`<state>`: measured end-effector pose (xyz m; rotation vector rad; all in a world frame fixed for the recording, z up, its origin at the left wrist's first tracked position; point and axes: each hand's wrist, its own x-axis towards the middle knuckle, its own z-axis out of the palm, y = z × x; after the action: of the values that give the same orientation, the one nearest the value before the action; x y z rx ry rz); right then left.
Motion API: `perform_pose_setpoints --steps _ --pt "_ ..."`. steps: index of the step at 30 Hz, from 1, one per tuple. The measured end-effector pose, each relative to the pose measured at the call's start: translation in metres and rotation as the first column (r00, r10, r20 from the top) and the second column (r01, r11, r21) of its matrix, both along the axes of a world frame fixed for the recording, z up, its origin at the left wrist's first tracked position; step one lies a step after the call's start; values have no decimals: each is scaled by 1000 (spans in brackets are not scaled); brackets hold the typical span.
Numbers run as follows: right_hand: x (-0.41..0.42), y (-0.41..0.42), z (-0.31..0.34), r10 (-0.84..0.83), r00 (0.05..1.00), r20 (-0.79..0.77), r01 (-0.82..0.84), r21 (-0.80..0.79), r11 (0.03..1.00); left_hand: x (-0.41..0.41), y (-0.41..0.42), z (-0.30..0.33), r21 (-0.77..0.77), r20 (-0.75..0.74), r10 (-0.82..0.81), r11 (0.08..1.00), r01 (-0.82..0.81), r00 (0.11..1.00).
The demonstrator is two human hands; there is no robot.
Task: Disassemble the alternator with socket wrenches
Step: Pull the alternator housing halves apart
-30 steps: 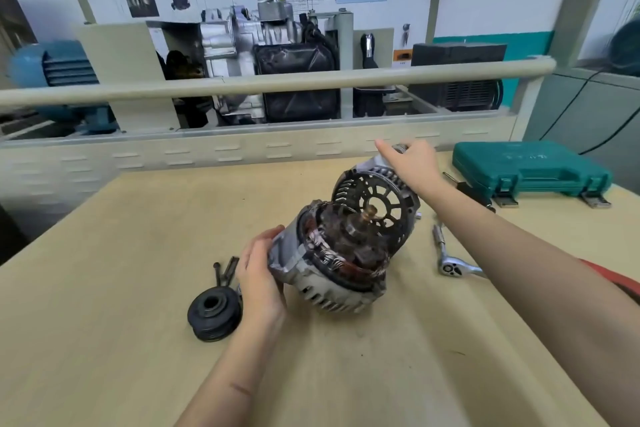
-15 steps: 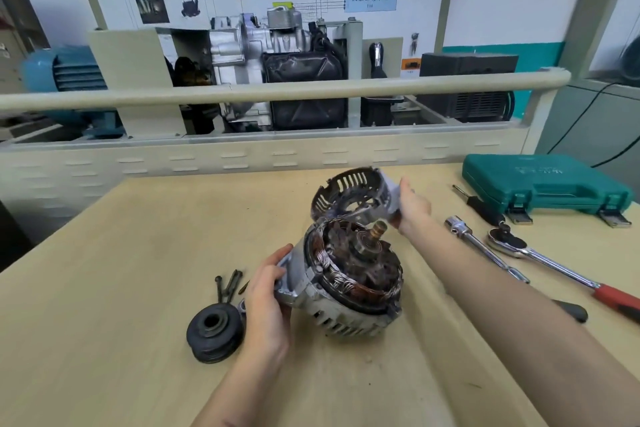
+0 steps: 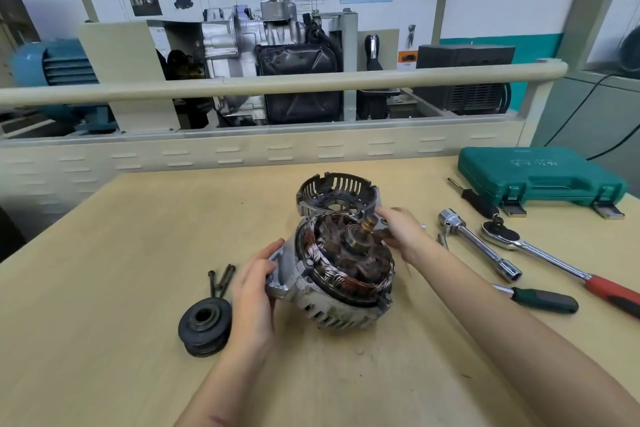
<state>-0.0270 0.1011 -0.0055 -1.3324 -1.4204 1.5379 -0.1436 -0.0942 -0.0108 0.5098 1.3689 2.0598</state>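
Observation:
The alternator body [image 3: 341, 288] lies on the wooden table [image 3: 104, 288], its copper stator windings and rusty rotor exposed toward me. My left hand [image 3: 254, 284] grips the silver housing at its left side. The slotted rear cover [image 3: 334, 194] sits apart, just behind the body. At the cover's right edge my right hand [image 3: 401, 230] pinches a lug; the hand is blurred. A chrome socket bar [image 3: 478, 243] and a red-handled ratchet [image 3: 540, 248] lie to the right.
A black pulley [image 3: 204, 326] and a few long bolts [image 3: 220, 279] lie left of my left hand. A green-handled driver [image 3: 543, 300] and a closed green tool case [image 3: 540, 177] are on the right. A railed engine display stands behind the table.
My right hand has lifted the rear cover off the alternator and carried it back and down behind the body. The rotor and stator now show. My left hand kept its grip.

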Motion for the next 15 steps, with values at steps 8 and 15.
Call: perform_pose_setpoints --steps 8,15 --pt "48 -70 -16 398 889 -228 -367 166 915 -15 -5 10 -243 -576 -109 969 -42 810" --pt "54 -93 -21 544 820 -178 -500 242 832 -10 -6 6 -200 -515 -59 978 -54 855"
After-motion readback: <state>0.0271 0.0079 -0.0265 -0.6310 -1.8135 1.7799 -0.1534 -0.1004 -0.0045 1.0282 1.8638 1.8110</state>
